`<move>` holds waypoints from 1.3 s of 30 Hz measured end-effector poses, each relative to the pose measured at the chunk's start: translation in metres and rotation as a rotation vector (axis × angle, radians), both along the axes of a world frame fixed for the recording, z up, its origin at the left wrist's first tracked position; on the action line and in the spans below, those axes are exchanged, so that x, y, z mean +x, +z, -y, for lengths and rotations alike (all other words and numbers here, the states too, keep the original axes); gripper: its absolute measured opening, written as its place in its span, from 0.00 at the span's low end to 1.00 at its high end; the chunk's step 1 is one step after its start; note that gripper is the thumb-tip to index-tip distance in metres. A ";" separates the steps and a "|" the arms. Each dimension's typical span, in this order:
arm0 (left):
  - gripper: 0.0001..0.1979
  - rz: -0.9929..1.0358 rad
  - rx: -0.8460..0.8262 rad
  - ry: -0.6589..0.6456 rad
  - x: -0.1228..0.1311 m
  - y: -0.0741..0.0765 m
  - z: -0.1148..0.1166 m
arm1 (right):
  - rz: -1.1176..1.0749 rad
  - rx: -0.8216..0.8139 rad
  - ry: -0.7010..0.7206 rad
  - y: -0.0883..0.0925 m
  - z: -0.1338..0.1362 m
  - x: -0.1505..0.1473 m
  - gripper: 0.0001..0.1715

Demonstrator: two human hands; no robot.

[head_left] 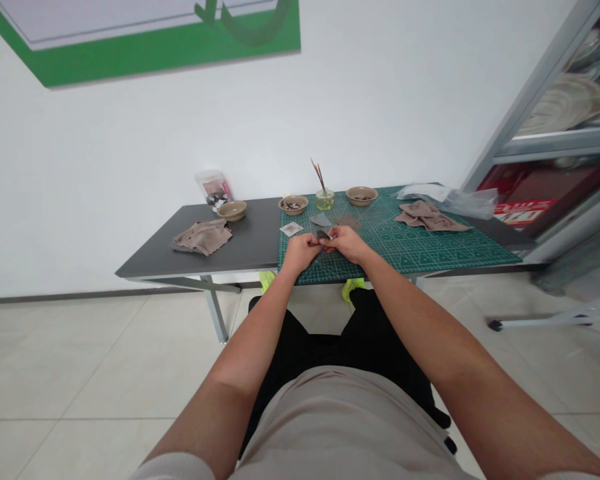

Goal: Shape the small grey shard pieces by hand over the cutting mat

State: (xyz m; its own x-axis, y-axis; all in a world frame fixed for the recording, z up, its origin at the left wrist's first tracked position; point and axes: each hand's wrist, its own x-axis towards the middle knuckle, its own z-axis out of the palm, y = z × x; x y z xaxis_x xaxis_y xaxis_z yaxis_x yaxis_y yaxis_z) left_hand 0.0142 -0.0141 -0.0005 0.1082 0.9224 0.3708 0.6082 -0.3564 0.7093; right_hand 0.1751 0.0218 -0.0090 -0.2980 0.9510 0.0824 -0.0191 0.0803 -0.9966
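Observation:
Both my hands meet over the near edge of a green cutting mat (pixel 420 243). My left hand (pixel 301 251) and my right hand (pixel 345 241) are closed, pinching a small dark flat piece (pixel 323 235) between their fingertips. Just beyond it on the mat lie a grey shard (pixel 321 219), a brownish shard (pixel 349 221) and a small white card (pixel 291 229). A glass jar (pixel 325 198) with thin sticks stands behind them.
The dark grey table (pixel 230 247) carries three tan bowls (pixel 232 210) (pixel 293 204) (pixel 362 195), a beige cloth (pixel 203 236) at left, another cloth (pixel 427 216) at right, a plastic bag (pixel 213 187) and clear bags (pixel 455 198). A metal shelf (pixel 555 143) stands at right.

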 end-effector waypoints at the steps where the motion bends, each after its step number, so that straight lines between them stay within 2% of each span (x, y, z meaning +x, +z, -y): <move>1: 0.09 0.004 -0.002 -0.002 0.000 0.000 -0.001 | 0.005 0.015 0.012 -0.001 -0.001 0.001 0.26; 5: 0.11 0.016 0.001 -0.005 -0.001 -0.001 -0.002 | 0.036 0.061 0.042 -0.001 -0.001 0.001 0.24; 13: 0.08 0.098 -0.023 -0.029 -0.002 -0.002 -0.001 | 0.013 0.039 -0.040 0.002 0.002 -0.001 0.28; 17: 0.08 0.161 -0.033 -0.055 -0.004 -0.005 -0.003 | -0.029 0.048 -0.033 0.000 0.000 0.000 0.28; 21: 0.10 0.084 0.006 -0.025 -0.003 -0.003 -0.002 | 0.024 0.089 0.018 -0.001 0.000 0.000 0.28; 24: 0.12 0.063 0.025 -0.038 -0.002 -0.001 0.000 | 0.057 0.098 -0.007 -0.001 0.001 -0.001 0.29; 30: 0.09 0.176 -0.006 -0.085 -0.002 -0.002 -0.002 | -0.021 0.065 -0.051 -0.003 0.001 -0.001 0.30; 39: 0.09 0.321 -0.047 -0.124 -0.004 -0.004 -0.004 | -0.122 0.043 -0.010 -0.003 -0.003 0.001 0.30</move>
State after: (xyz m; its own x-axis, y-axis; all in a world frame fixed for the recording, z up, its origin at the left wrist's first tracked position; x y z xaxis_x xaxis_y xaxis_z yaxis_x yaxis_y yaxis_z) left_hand 0.0101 -0.0102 -0.0047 0.1055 0.9262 0.3619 0.3057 -0.3765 0.8745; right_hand 0.1764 0.0247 -0.0120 -0.2736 0.9487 0.1584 -0.1391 0.1239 -0.9825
